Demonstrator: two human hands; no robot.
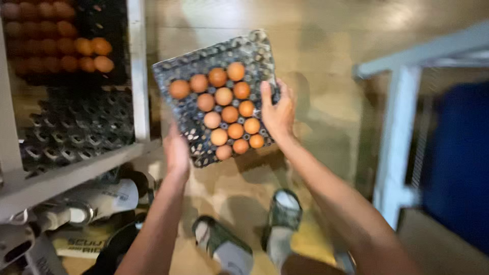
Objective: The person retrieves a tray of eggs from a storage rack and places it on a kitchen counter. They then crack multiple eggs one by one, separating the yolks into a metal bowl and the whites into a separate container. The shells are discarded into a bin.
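Note:
I hold a dark plastic egg tray out in front of me, tilted, above the floor. Several brown eggs fill its right part; the left cells are bare. My left hand grips the tray's near left edge from below. My right hand grips its right edge, thumb over the rim beside the eggs. My two feet in sandals stand on the tan floor below.
A white-framed trolley at the left carries a tray of brown eggs on top of a stack of bare dark trays. Bottles and a box lie under it. A pale metal frame and a blue panel stand at the right.

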